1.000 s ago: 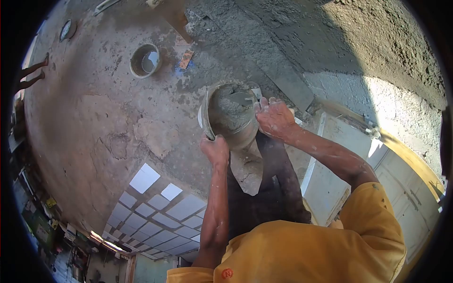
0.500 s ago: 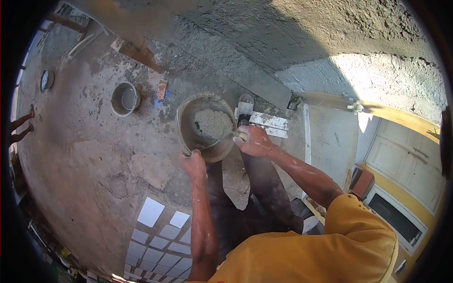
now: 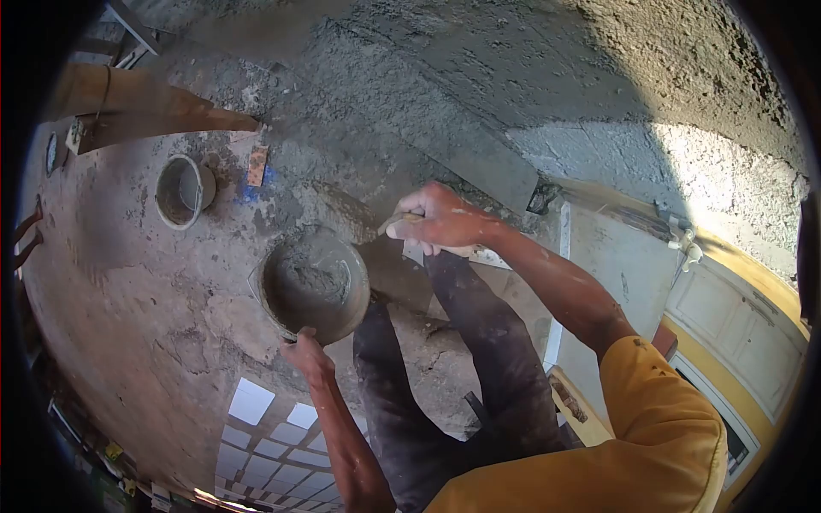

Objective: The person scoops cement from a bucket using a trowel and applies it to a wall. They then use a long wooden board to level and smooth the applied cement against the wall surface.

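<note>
On the worn concrete floor (image 3: pixel 145 299), a round grey plastic bucket (image 3: pixel 353 295) held wet grey mortar (image 3: pixel 315 282), lumpy in the middle and smeared up the inner wall. It was in front of the person's dark trousers (image 3: pixel 487 342), and the left hand (image 3: pixel 312 352) gripped its near rim, fingers hooked over the edge. The right hand (image 3: pixel 436 218) was closed around the pale handle of a mortar-caked trowel (image 3: pixel 344 209), its blurred blade thick with grey, just beyond the bucket's far right edge and clear of the mortar inside. A second, smaller grey bucket (image 3: pixel 208 186) stood apart to the left; I couldn't make out its contents clearly. Near that one lay a flat orange-brown piece (image 3: pixel 256 165), beside a blue stain. White rectangular tiles (image 3: pixel 250 402) were spread in rows on the ground, and a rough, grey-plastered wall (image 3: pixel 547 77) rose ahead, partly sunlit.
</note>
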`<state>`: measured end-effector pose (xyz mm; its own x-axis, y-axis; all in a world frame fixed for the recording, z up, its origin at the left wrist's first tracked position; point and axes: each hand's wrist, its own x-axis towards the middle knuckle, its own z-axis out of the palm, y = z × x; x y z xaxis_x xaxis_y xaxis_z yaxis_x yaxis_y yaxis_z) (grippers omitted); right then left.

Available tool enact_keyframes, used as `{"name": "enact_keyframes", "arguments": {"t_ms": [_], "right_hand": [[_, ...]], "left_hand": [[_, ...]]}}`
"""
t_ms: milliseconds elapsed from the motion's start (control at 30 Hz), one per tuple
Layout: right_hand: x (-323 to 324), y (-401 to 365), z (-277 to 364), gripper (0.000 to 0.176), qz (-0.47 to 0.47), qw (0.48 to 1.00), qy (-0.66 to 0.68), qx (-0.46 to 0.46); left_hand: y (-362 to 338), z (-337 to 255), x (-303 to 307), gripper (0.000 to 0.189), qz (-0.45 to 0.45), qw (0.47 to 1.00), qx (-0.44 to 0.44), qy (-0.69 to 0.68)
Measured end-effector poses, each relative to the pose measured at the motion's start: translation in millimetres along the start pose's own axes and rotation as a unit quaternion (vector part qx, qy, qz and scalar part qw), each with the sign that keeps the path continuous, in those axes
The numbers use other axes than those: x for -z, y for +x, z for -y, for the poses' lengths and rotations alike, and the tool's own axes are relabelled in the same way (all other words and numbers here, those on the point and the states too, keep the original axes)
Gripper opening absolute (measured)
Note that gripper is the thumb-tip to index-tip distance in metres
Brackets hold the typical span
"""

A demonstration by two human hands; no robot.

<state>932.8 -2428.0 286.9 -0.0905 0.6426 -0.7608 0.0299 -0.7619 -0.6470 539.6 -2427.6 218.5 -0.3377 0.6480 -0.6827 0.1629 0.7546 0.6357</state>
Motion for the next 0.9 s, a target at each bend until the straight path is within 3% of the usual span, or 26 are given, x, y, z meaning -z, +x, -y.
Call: {"name": "enact_keyframes", "arguments": {"t_ms": [67,133,167,200,267,367,433,500,567,633,733,833,900], "right_hand": [[65,47,-39,0.037,0.042,0.994,0.091,-0.042],[147,83,-67,0.034,-0.195,0.979,0.023,-0.045],[177,71,-57,0.032,-0.335,0.942,0.009,-0.032],[197,37,-34,0.030,-0.392,0.916,0.035,0.072],[192,-44,10,0.035,-0.427,0.895,-0.102,0.078],[142,-108,36,0.034,-0.303,0.901,-0.309,-0.019],[90,-121,32,0.031,-0.218,0.861,-0.460,0.018],[37,-119,-3,0.030,-0.218,0.763,-0.590,0.148],[-15,-89,-20,0.028,-0.137,0.754,-0.642,0.020],[-49,-43,-72,0.029,-0.064,0.798,-0.599,-0.014],[-93,-24,-132,0.030,-0.198,0.865,-0.454,0.085],[-105,-51,-84,0.036,-0.183,0.931,-0.317,-0.022],[-111,-69,-79,0.040,-0.217,0.926,-0.308,0.030]], "left_hand": [[7,11,-12,0.031,-0.009,0.999,0.013,0.031],[15,35,-15,0.028,-0.006,0.999,-0.012,0.050],[17,41,-13,0.026,-0.002,0.998,-0.024,0.060],[10,43,-19,0.025,0.017,0.997,-0.062,0.035],[0,43,-30,0.019,0.039,0.999,-0.010,0.021],[-30,17,-49,0.017,0.059,0.997,0.022,0.036],[-57,-8,-62,0.020,0.072,0.997,0.019,0.036],[-75,-8,-70,0.022,0.065,0.995,-0.031,0.073],[-88,-15,-77,0.022,0.109,0.987,-0.069,0.100],[-95,-16,-86,0.025,0.134,0.978,-0.103,0.120],[-85,-18,-87,0.035,0.154,0.974,-0.127,0.107],[-83,-29,-78,0.040,0.157,0.984,-0.052,0.067],[-79,-40,-78,0.040,0.159,0.986,-0.025,0.041]]}}
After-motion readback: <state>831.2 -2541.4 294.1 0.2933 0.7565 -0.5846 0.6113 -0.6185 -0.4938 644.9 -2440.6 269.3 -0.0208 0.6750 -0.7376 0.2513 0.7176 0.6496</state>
